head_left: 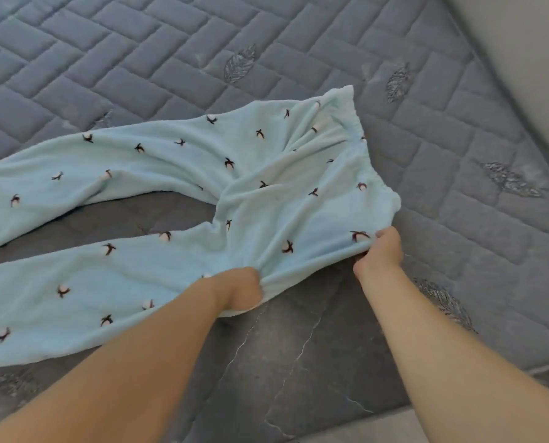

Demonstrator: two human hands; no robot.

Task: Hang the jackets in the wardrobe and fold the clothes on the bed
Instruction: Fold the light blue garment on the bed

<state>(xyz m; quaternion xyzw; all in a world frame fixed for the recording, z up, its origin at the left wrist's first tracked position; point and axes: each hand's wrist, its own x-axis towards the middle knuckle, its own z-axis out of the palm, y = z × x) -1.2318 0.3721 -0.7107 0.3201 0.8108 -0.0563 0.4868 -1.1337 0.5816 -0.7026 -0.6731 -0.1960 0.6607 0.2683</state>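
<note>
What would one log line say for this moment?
step: folding | item: pajama pants on bed | left hand grips | right hand grips

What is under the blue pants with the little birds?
The blue pants lie on the grey quilted bed cover. It shows between the legs. Both hands, left and right, grip the near edge. Anything beneath the fabric is hidden.

We've got pale mint-blue pyjama trousers (266,193), dotted all over with dark brown sprigs tipped in white cotton bolls. Under them, our bed cover (139,59) is slate grey-blue, quilted in a brick-like herringbone, with scattered grey embroidered leaves.
</note>
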